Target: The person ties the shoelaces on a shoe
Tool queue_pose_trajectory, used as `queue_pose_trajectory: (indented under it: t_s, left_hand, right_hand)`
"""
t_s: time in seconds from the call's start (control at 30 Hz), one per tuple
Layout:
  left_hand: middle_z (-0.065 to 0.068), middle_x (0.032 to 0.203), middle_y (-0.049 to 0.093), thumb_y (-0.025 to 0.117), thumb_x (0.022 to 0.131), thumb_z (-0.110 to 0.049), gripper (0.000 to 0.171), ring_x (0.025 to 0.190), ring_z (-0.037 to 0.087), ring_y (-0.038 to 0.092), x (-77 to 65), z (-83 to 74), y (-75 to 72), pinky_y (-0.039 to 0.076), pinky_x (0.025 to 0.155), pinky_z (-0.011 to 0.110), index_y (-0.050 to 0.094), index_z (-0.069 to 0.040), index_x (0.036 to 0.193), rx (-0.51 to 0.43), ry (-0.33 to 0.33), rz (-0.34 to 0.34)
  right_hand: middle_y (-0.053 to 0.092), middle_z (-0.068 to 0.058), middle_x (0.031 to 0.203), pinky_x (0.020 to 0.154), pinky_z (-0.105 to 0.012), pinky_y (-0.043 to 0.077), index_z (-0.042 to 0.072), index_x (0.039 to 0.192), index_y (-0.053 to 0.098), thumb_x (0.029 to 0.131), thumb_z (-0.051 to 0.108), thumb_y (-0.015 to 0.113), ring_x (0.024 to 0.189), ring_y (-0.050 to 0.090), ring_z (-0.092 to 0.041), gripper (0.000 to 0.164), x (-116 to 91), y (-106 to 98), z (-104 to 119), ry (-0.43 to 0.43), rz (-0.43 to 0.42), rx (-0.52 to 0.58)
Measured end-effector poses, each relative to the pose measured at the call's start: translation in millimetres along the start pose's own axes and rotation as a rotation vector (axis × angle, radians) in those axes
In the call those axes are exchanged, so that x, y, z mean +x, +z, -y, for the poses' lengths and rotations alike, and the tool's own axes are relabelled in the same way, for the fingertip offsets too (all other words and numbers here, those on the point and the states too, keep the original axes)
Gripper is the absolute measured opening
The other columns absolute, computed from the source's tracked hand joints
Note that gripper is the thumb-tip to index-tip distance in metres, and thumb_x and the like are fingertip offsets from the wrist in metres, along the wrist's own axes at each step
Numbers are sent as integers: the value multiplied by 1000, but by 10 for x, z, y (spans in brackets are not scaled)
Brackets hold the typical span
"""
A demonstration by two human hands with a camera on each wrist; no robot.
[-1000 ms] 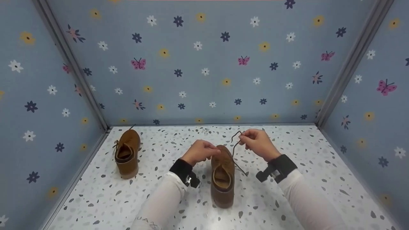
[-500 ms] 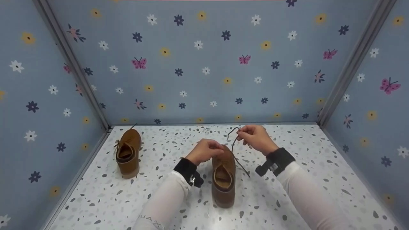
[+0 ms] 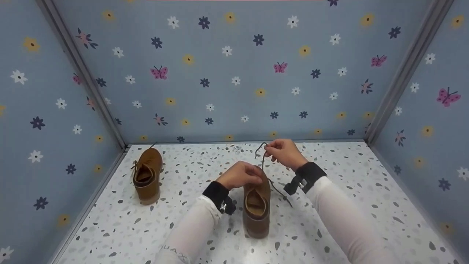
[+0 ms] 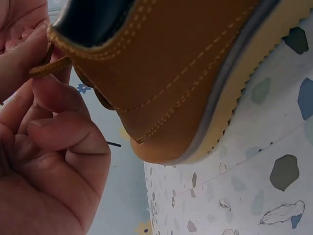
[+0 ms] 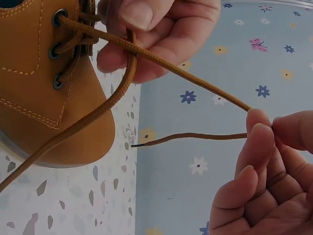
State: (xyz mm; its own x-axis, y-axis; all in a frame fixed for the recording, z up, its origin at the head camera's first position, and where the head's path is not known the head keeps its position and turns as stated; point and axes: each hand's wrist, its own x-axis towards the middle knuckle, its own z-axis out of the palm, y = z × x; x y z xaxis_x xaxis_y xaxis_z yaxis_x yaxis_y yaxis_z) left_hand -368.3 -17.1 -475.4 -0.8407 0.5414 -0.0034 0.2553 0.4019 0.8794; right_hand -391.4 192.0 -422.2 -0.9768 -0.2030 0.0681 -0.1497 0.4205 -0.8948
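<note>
A tan lace-up shoe (image 3: 255,225) stands on the speckled tabletop, toe pointing away, with dark metal eyelets. My left hand (image 3: 240,175) is over its front and pinches one shoelace (image 5: 110,100), which trails down past the toe in the right wrist view. Beyond the toe, my right hand (image 3: 285,151) pinches the other lace (image 5: 195,81) between thumb and finger, stretched from the top eyelet. This lace crosses the first one near my left fingertips. Its free end, with a dark tip, hangs out of my right fingers. In the head view, my left hand hides part of the lacing.
A matching tan shoe (image 3: 148,161) stands at the left of the table (image 3: 194,220), its lace ends sticking out. Blue flowered panels (image 3: 234,73) enclose the back and both sides, with grey metal posts (image 3: 406,73) at the corners.
My right hand has moved left and slightly away, bringing its lace above the toe. My left hand has shifted a little right over the shoe. The shoes stay in place.
</note>
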Motion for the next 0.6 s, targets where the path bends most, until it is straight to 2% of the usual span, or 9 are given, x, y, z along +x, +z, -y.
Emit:
queue_pose_trajectory:
  t_s: [0.17,0.33,0.47,0.6]
  left_hand:
    - [-7,90,74,76,84,-27,11,79,7,65,6,1,43,51,67,24,77,-19,92,23,14,-6]
    - [-6,85,72,75,84,-26,8,72,8,62,-3,12,49,49,61,23,75,-20,88,16,9,-24]
    - [-5,85,71,74,84,-26,8,74,8,62,-12,46,36,49,63,24,74,-19,88,11,1,-41]
    - [-5,88,71,75,83,-26,9,78,9,63,-11,90,25,50,67,24,74,-19,89,-3,-17,-64]
  right_hand:
    - [73,-4,86,62,-25,51,12,102,70,95,27,62,69,64,-15,18,43,23,-48,32,21,-35]
    - [74,-10,96,62,-25,52,15,111,69,97,25,57,72,67,-17,21,61,6,-95,12,106,-101]
    - [73,-14,103,63,-24,52,18,120,66,99,23,52,74,68,-17,26,35,-46,-152,0,174,-184]
    - [73,-13,99,65,-26,53,18,115,68,97,23,54,74,67,-16,23,-20,-108,-232,4,191,-256]
